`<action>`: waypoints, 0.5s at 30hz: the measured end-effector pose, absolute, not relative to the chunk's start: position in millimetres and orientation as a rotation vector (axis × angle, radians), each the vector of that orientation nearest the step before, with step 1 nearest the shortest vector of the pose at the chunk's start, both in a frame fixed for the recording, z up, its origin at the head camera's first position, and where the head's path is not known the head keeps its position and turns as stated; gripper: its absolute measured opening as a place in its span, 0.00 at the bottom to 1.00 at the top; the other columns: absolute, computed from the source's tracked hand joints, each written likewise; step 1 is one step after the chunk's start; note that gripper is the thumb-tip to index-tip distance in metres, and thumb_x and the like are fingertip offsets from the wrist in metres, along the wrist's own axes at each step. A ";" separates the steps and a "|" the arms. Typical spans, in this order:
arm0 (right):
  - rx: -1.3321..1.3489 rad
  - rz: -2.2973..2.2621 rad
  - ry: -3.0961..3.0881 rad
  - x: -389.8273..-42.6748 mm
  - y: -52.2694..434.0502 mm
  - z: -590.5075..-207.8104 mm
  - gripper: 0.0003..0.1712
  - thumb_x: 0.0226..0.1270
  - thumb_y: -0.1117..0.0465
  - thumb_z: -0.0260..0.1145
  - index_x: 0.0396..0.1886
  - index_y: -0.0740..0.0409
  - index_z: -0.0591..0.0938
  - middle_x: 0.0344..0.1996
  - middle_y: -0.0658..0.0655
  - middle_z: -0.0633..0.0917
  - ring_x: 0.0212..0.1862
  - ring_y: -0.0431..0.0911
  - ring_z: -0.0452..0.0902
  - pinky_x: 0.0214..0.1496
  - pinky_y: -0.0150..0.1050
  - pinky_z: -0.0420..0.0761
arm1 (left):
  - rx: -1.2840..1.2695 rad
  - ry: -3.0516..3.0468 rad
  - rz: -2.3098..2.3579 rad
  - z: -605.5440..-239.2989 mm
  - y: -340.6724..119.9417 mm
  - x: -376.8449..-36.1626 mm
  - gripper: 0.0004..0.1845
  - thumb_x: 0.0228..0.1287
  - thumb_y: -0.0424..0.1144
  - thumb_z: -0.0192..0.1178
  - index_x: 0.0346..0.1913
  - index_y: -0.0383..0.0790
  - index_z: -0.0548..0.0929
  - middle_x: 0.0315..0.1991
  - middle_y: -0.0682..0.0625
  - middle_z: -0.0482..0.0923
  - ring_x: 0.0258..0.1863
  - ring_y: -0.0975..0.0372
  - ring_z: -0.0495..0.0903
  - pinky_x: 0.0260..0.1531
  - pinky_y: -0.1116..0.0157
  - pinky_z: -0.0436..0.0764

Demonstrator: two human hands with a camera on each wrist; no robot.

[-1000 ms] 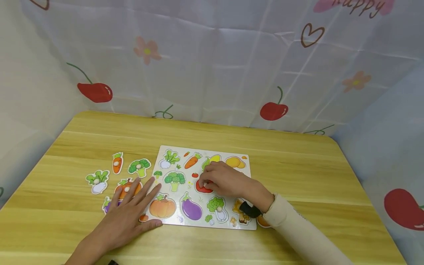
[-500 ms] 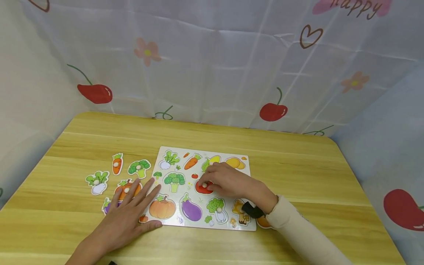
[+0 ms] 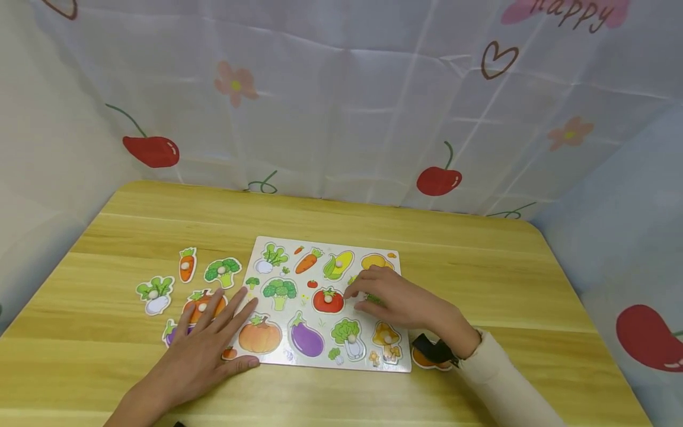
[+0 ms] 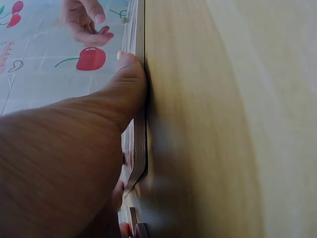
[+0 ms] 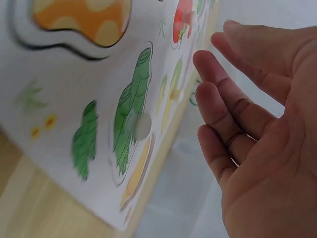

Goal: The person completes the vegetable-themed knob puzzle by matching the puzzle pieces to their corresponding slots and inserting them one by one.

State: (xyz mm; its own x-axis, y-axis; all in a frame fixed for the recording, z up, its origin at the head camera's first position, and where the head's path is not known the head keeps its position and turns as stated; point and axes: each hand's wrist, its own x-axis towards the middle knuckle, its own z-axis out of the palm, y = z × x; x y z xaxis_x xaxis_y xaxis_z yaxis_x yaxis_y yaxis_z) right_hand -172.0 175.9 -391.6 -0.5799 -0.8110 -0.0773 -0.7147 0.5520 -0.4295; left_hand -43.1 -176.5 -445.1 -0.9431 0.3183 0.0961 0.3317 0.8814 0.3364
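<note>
Right hand (image 3: 402,299) hovers released, fingers loosely bent, and left hand (image 3: 203,356) lies spread, both over a wooden table (image 3: 480,267) whose vegetable puzzle board (image 3: 315,363) has the left thumb on its near edge, close to the left corner. Past that board's left edge, the left fingers cover part of a loose pumpkin piece (image 3: 202,298). Near the board's middle lies the tomato piece (image 3: 336,306), just left of the right fingertips and apart from them, its round knob (image 3: 328,299) uncovered.
</note>
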 end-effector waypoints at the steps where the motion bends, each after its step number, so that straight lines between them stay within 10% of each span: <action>1: -1.261 -0.532 2.523 -170.3 179.8 -391.3 0.14 0.73 0.55 0.65 0.54 0.49 0.84 0.51 0.44 0.84 0.58 0.43 0.75 0.66 0.48 0.71 | -0.520 -3.010 -0.549 -445.3 -176.6 -43.0 0.46 0.61 0.68 0.60 0.79 0.55 0.59 0.81 0.52 0.50 0.80 0.45 0.43 0.72 0.36 0.42; 15: -1.088 -0.608 2.549 -151.3 238.3 -395.8 0.11 0.70 0.54 0.68 0.51 0.41 0.84 0.49 0.36 0.82 0.54 0.39 0.73 0.60 0.45 0.74 | -0.528 -2.979 -0.520 -447.8 -177.5 -42.6 0.46 0.62 0.68 0.60 0.79 0.55 0.59 0.81 0.52 0.51 0.80 0.46 0.44 0.73 0.38 0.41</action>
